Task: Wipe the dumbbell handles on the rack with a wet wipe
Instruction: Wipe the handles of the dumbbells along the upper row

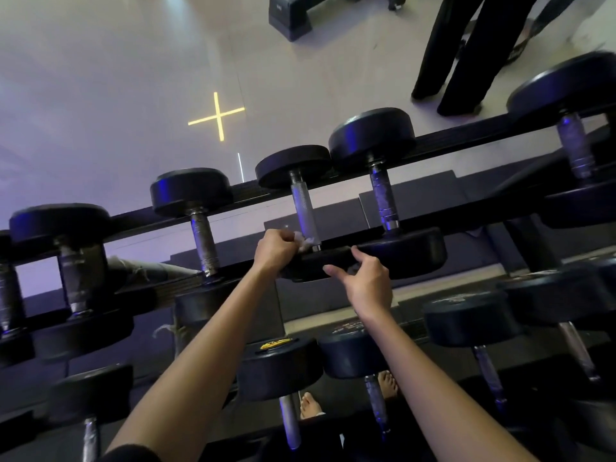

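Black dumbbells with knurled metal handles lie across a black rack (460, 136). My left hand (275, 250) is closed on a crumpled white wet wipe (305, 241), pressed against the near end of the middle dumbbell's handle (304, 208). My right hand (365, 281) rests on that dumbbell's near black head (320, 260), thumb on top and fingers spread over its front. Neighbouring handles lie to the left (203, 240) and right (383, 198); both look scuffed.
A lower tier of dumbbells (280, 368) sits below my forearms. My bare feet (311, 406) show beneath it. A person in black trousers (466, 51) stands beyond the rack at the upper right. A black step platform (290, 15) and a yellow cross (217, 116) lie on the floor.
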